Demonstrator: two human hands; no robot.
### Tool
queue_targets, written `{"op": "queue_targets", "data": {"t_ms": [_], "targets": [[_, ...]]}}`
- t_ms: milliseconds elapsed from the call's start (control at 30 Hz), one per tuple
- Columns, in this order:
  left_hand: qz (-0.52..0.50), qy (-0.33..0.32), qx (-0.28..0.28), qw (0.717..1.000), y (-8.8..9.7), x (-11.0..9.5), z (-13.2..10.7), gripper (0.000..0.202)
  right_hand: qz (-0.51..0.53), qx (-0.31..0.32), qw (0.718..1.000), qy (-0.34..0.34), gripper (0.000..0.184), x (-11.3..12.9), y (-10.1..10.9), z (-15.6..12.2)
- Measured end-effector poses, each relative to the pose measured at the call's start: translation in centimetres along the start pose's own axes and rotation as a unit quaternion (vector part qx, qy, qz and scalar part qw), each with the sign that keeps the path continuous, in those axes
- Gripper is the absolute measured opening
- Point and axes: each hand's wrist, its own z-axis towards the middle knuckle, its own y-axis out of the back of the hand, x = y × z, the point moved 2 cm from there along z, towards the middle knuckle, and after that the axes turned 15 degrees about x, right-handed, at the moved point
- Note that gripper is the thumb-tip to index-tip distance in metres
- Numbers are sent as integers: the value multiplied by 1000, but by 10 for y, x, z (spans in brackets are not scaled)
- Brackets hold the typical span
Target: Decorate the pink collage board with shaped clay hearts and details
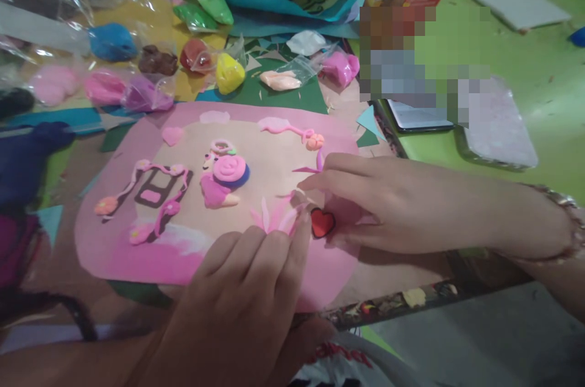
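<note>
A pink paper sheet (pixel 292 116) with a beige middle lies flat, decorated with clay shapes. My left hand (pixel 256 277) rests on its lower edge beside a fan of pink clay spikes (pixel 276 216), fingers side by side and index finger stretched out. From the right, my right hand (pixel 379 204) reaches over the sheet, thumb apart from the fingers. A red heart with a black outline (pixel 322 222) shows between the hands. Near my right fingertips is a thin purple-pink clay piece (pixel 315 164). Left of the hands sits a clay snail (pixel 228 170) with a pink spiral shell.
Bags of coloured clay, including yellow (pixel 230 73) and blue (pixel 113 41), line the back. A brown frame (pixel 159 186) with clay flowers is on the sheet's left. A phone (pixel 418 116) and a pale box (pixel 496 125) lie on the green surface at right.
</note>
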Motion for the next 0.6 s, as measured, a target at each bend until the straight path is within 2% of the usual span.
{"op": "queue_targets", "data": {"t_ms": [200,400,600], "targets": [[-16,-9,33,999,-4,1,3,59,-37,8,999,-5,28,2,-4,2],[7,-17,-2,1000,-7,0,3,55,-89,-18,996,-28,38,8,-12,4],[-1,-10,-14,1000,-7,-2,1,52,-95,-60,992,-52,38,15,-18,12]]}}
